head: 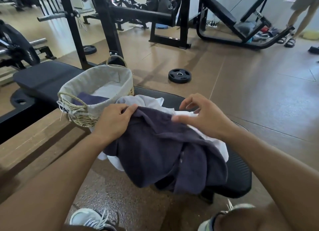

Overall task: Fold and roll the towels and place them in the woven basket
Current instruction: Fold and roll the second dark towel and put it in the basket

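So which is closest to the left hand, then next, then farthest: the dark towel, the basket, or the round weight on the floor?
From the left hand:
1. Dark towel, pinched in its grip.
2. Basket, just beside it on the left.
3. Round weight, out on the floor ahead, to the right.

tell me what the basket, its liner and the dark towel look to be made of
Basket: woven natural fibre, likely straw or seagrass; pale twisted strands, matte, with frayed ends near the handle.
Liner: plain grey cloth, probably cotton or linen; it drapes softly over the rim.
Dark towel: terry-like cotton, by its fuzzy, napped, matte navy surface and limp folds; the fibre itself cannot be told.
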The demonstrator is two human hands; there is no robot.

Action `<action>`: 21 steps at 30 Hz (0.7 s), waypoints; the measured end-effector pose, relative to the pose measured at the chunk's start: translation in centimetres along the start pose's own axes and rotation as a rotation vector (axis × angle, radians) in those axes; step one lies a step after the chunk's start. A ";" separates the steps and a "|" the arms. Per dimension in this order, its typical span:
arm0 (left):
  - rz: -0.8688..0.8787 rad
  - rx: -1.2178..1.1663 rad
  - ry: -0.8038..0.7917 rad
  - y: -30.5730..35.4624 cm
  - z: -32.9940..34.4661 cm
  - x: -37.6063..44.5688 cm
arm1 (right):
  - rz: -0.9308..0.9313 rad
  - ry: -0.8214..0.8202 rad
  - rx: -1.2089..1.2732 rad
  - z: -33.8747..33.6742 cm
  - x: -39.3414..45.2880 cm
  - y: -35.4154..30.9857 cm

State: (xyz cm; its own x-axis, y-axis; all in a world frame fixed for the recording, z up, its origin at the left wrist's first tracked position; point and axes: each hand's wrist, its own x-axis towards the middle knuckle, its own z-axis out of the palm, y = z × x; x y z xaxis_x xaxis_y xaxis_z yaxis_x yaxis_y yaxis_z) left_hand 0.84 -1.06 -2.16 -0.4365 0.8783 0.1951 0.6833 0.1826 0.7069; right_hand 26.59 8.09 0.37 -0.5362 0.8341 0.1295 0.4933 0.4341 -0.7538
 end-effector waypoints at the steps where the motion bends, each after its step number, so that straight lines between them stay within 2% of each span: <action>1: -0.006 -0.028 0.022 -0.2 -0.1 0.1 | -0.049 -0.075 -0.092 0.0 -0.2 0.3; 3: -0.013 -0.066 0.079 -0.4 -0.5 0.4 | -0.124 -0.237 -0.351 0.3 -0.5 1.3; 5: -0.022 -0.060 0.130 -0.7 -1.0 0.8 | -0.174 -0.321 -0.566 0.7 -0.2 2.2; 9: 0.010 -0.013 0.120 -1.5 -1.4 0.8 | -0.113 -0.350 -0.577 1.5 0.8 2.8; 11: 0.021 -0.026 0.100 -1.8 -1.5 0.7 | -0.080 -0.242 -0.541 1.9 1.3 2.8; 14: 0.064 -0.041 0.060 -2.4 -1.9 0.7 | 0.094 0.177 -0.133 1.8 2.5 2.1; 16: 0.097 -0.032 0.045 -2.3 -2.2 0.6 | 0.210 0.382 0.077 1.2 3.5 1.9; 18: 0.138 0.007 0.033 -1.7 -2.4 0.3 | 0.265 0.435 0.152 0.8 4.0 2.4; 21: 0.246 0.123 -0.065 -1.0 -2.5 -0.1 | 0.333 0.441 0.157 0.7 4.5 3.5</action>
State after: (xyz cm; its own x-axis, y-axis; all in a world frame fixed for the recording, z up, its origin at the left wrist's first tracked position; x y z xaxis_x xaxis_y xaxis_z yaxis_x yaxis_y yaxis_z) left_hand -1.23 -2.48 -1.15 -0.2129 0.9287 0.3036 0.8317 0.0092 0.5551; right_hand 25.40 13.07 -2.15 -0.0163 0.9949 0.0997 0.4610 0.0959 -0.8822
